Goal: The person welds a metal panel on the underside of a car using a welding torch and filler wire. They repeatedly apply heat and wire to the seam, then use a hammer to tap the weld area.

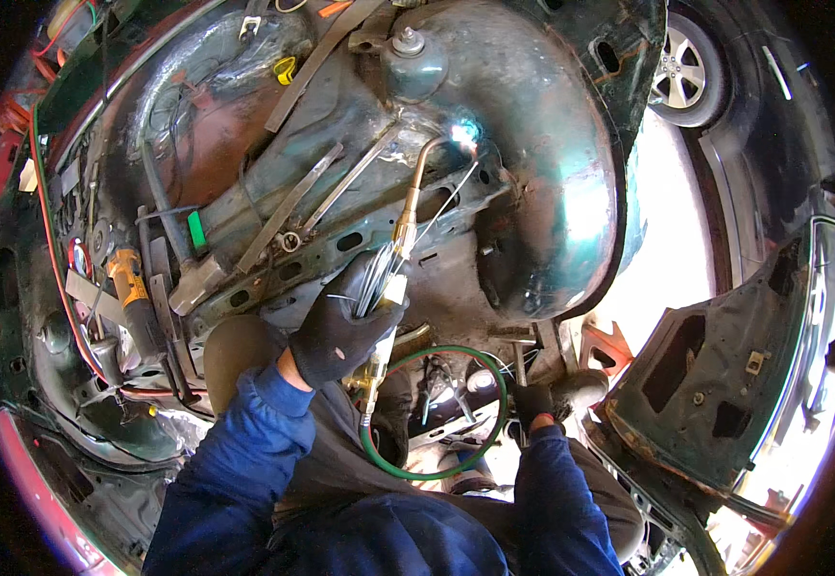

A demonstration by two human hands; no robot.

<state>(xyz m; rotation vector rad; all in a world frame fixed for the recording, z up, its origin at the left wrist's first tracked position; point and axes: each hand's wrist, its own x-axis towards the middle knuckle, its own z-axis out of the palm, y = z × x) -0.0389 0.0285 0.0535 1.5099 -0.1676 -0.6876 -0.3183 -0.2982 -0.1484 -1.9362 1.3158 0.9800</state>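
My left hand [338,331], in a dark glove, is wrapped round the body of a brass gas torch [405,235]. A bunch of thin metal rods [376,281] lies along the torch in the same grip, and one rod reaches out toward the tip. Bright bluish light glows at the tip, against the dark green wheel arch [542,115] of a car body. From the torch's rear end a green hose [436,474] loops down between my legs. Lower and to the right is my gloved right hand [534,403], beside a short upright handle; its fingers do not show clearly.
A yellow-and-black power tool [129,288] and a hammer [196,280] lie at the left, with flat metal bars [292,202] nearer the middle. A red hose [48,221] runs down the left. A loose green panel [715,374] and a car wheel [683,67] are at the right.
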